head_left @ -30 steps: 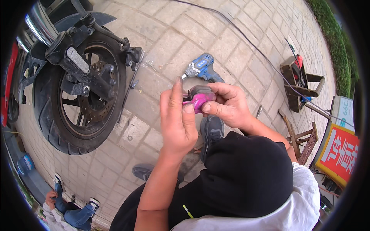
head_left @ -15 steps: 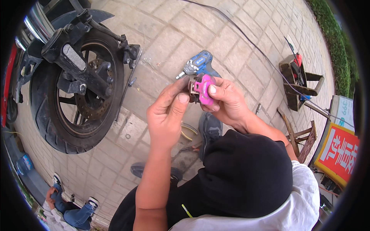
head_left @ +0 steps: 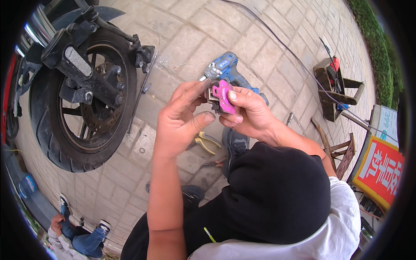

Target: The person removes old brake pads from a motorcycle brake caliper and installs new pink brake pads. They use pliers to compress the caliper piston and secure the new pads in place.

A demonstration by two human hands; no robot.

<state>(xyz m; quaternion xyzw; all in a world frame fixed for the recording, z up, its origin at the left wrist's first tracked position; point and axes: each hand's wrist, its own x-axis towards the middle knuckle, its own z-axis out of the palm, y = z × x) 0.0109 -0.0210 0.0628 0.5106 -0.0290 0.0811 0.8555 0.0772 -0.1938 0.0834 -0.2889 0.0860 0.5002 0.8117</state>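
Observation:
Between my two hands is a pair of brake pads [head_left: 223, 97], with a bright pink backing plate facing my right side and dark metal parts on the other. My right hand [head_left: 251, 108] is closed on the pink plate, its thumb pressing on the face. The curled fingers of my left hand [head_left: 180, 112] grip the dark side at its upper edge, while the thumb stands off below. Some left fingertips are hidden behind the pads. Just beyond them, a blue cordless impact wrench [head_left: 223, 65] lies on the paving, partly covered by my right hand.
A motorcycle wheel [head_left: 41, 117] with a brake disc and fork stands at left. Yellow-handled pliers [head_left: 207, 143] lie near my shoe [head_left: 236, 145]. To the right are a wooden tool carrier [head_left: 327, 97], a small wooden stool [head_left: 342, 151] and a cable [head_left: 277, 37]. Another person [head_left: 84, 242] sits lower left.
My left hand has shifted slightly left, and its thumb has come away from the brake pads. The pads have turned a little. More of the pliers and impact wrench shows.

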